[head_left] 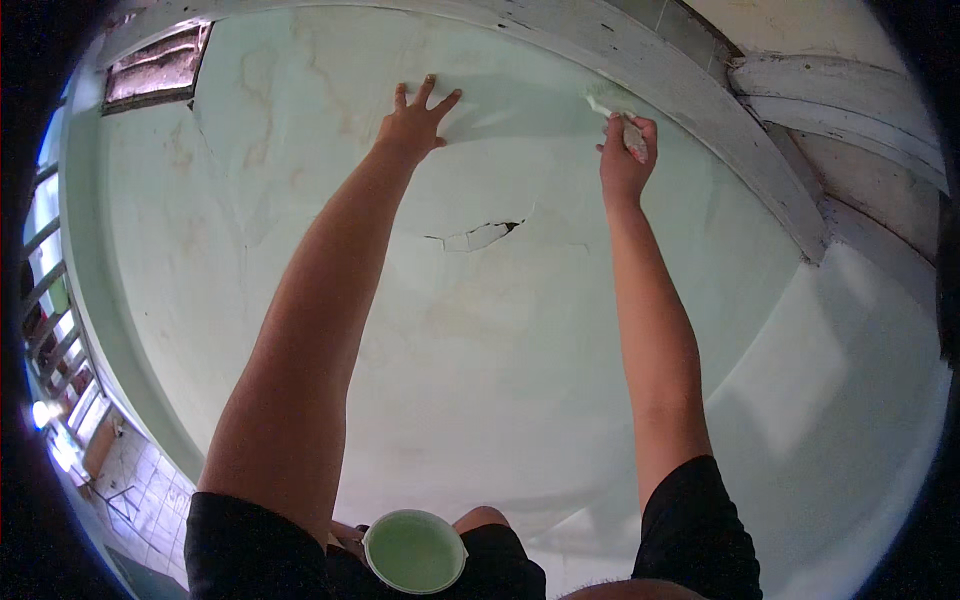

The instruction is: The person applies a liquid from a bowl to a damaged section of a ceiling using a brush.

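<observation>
My left hand (412, 128) rests against the pale green wall (480, 330), its fingers spread and nothing in them. Higher on the right, my right hand (627, 165) grips a paintbrush (634, 140) by its pale, paint-smeared handle. The brush's tip touches the wall just under the wooden beam, beside a damper-looking green patch. Below, close to my lap, sits a round tub (413, 552) of light green paint with a white rim. What supports the tub is mostly hidden.
A jagged crack (482, 236) with a small dark hole marks the wall between my arms. Whitish wooden beams (640, 75) run along the top and right. At upper left is a small framed opening (157, 68); at far left, railing bars (45, 285) stand above a tiled floor (145, 490).
</observation>
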Available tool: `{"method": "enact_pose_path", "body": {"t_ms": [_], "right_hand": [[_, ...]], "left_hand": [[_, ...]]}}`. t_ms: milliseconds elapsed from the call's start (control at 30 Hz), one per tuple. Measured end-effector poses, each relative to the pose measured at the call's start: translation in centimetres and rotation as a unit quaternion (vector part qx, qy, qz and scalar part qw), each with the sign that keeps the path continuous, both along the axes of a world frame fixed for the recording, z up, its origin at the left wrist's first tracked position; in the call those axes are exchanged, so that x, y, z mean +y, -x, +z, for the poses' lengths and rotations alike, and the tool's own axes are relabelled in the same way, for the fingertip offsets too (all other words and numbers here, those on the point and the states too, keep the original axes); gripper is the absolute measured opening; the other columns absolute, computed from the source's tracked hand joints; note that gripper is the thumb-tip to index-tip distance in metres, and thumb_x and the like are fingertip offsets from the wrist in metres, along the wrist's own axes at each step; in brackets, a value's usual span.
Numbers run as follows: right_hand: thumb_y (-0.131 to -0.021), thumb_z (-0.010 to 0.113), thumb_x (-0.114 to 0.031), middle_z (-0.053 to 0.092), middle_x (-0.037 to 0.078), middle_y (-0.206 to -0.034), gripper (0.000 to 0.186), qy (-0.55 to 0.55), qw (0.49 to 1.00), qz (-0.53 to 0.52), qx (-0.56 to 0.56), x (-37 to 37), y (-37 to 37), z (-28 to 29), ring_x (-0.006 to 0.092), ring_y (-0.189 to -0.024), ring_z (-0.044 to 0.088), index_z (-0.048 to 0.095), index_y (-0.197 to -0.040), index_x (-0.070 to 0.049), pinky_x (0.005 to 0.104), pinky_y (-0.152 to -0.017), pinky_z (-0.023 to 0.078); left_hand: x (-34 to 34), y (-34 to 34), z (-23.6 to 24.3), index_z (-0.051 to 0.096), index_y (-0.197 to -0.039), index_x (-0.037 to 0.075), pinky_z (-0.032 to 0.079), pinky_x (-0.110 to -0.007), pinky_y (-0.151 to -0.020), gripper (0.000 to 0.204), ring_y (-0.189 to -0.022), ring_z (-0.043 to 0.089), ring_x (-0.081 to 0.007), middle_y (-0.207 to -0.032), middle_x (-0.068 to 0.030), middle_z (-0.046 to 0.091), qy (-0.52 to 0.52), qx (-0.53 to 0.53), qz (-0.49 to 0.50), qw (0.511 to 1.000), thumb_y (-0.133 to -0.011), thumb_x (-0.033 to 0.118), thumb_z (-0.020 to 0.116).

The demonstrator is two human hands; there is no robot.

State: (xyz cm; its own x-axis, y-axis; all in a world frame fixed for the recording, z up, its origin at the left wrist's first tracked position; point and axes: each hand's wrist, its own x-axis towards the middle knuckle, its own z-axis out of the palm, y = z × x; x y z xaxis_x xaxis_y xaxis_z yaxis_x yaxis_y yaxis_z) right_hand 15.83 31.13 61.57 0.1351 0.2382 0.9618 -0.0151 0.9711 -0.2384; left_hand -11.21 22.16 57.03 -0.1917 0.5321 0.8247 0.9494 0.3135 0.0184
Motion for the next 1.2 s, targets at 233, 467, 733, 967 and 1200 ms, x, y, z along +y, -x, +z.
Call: {"method": "enact_pose_path", "body": {"t_ms": [233, 467, 733, 967, 1200], "right_hand": [[-0.088, 0.063, -0.017, 0.057, 0.003, -0.074, 0.019, -0.044, 0.992, -0.107, 0.039, 4.7, 0.4, -5.9, 0.009, -0.063, 0.054, 0.048, -0.085, -0.006, 0.0241, -0.049, 0.046], [-0.084, 0.063, -0.017, 0.057, 0.009, -0.069, 0.02, -0.152, 0.967, -0.165, 0.122, -1.0, 2.1, -0.5, 0.0209, -0.062, 0.057, 0.047, -0.079, -0.005, 0.0292, -0.061, 0.046], [-0.083, 0.065, -0.015, 0.057, 0.01, -0.072, 0.018, -0.058, 0.991, -0.114, 0.025, -1.8, 2.8, -12.7, 0.0174, -0.068, 0.058, 0.051, -0.08, -0.004, 0.0308, -0.063, 0.046], [-0.084, 0.064, -0.016, 0.06, 0.01, -0.069, 0.016, -0.199, 0.96, -0.184, 0.07, -1.5, 1.7, -3.1, 0.024, -0.06, 0.062, 0.051, -0.084, -0.007, 0.0324, -0.058, 0.049], [-0.081, 0.063, -0.015, 0.06, 0.012, -0.073, 0.016, -0.153, 0.972, -0.175, 0.008, 1.5, 2.1, -8.6, 0.0292, -0.064, 0.061, 0.052, -0.084, -0.004, 0.034, -0.059, 0.048]], "left_hand": [[1.7, 1.1, -0.2, 0.011, -0.146, 0.039, 0.046, -0.054, -0.098, 0.089, -0.131, 0.026, -0.0498, -0.153, -0.01, 0.012, -0.011, 0.056, 0.004, 0.998, -0.078, 0.042, 0.07], [1.2, 0.3, 0.0, 0.014, -0.145, 0.041, 0.047, -0.055, -0.095, 0.086, -0.131, 0.026, -0.0491, -0.153, -0.0093, 0.012, -0.01, 0.042, 0.009, 0.999, -0.08, 0.043, 0.068], [2.5, 2.9, -1.4, 0.021, -0.143, 0.045, 0.053, -0.051, -0.088, 0.083, -0.133, 0.023, -0.0479, -0.154, -0.0021, 0.011, -0.046, 0.038, -0.006, 0.998, -0.078, 0.037, 0.072], [1.9, 1.5, -0.5, 0.014, -0.145, 0.042, 0.05, -0.058, -0.091, 0.083, -0.132, 0.023, -0.0492, -0.153, -0.0084, 0.011, -0.022, 0.065, 0.007, 0.998, -0.08, 0.046, 0.067], [3.9, 6.0, -1.2, 0.016, -0.144, 0.043, 0.051, -0.055, -0.091, 0.08, -0.131, 0.027, -0.0473, -0.152, -0.008, 0.017, -0.09, 0.143, -0.004, 0.986, -0.081, 0.045, 0.066]]}}
